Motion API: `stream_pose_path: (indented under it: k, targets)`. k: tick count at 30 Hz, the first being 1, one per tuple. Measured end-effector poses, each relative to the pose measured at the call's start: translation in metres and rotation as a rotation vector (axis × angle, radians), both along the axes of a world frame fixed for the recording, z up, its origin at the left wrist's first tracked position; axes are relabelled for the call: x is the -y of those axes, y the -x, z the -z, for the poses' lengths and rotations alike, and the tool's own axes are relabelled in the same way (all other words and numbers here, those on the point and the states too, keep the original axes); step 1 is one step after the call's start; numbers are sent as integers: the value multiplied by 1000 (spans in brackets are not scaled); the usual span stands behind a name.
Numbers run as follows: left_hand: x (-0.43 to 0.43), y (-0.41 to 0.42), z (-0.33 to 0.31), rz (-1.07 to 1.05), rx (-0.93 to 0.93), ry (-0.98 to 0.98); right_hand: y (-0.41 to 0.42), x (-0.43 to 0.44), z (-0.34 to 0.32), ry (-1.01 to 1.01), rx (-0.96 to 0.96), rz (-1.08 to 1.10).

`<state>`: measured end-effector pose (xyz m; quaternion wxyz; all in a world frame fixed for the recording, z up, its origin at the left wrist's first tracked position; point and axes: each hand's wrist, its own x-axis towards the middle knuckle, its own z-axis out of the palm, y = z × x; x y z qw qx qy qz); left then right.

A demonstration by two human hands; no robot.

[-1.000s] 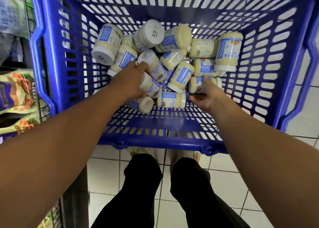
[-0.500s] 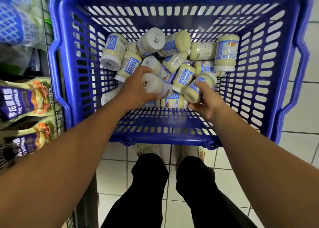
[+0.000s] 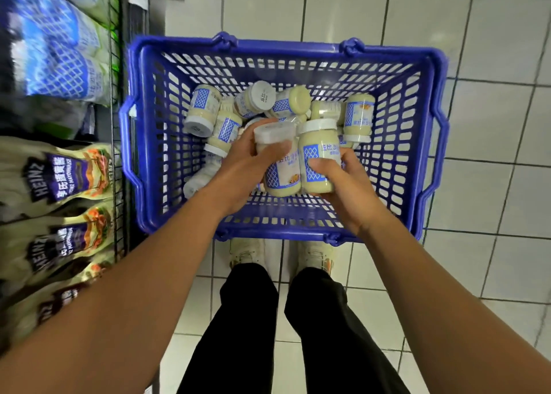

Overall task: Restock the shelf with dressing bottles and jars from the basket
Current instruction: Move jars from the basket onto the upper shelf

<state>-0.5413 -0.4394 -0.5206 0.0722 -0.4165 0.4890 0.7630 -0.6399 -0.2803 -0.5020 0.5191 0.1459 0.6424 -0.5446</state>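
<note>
Left hand (image 3: 238, 168) grasps jar 1 (image 3: 281, 173); right hand (image 3: 343, 181) grasps jar 2 (image 3: 320, 155). The jars touch side by side, lids away from the wrists, above the basket (image 3: 283, 46). The shelf (image 3: 114, 74) lies left of both grips, nearer the left hand.

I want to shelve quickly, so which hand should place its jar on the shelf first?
Left, probably. The left hand grips the left jar on the side nearer the shelf; the right hand, gripping the right jar, would have to reach across.
</note>
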Motion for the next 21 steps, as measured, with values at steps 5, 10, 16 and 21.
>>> stream_pose_path:
  k: [5, 10, 16, 21]
  targets:
    - [-8, 3, -39, -149, 61, -72, -8, 1, -45, 76, -57, -2]
    - [-14, 9, -90, -190, 43, -102, -11, 1, -92, 128, -112, 14]
    - [-13, 17, -167, -228, 36, -89, -4, 2, -160, 188, -97, 51]
    - [4, 23, -234, -205, 25, -72, 3, 5, -226, 276, -106, 45]
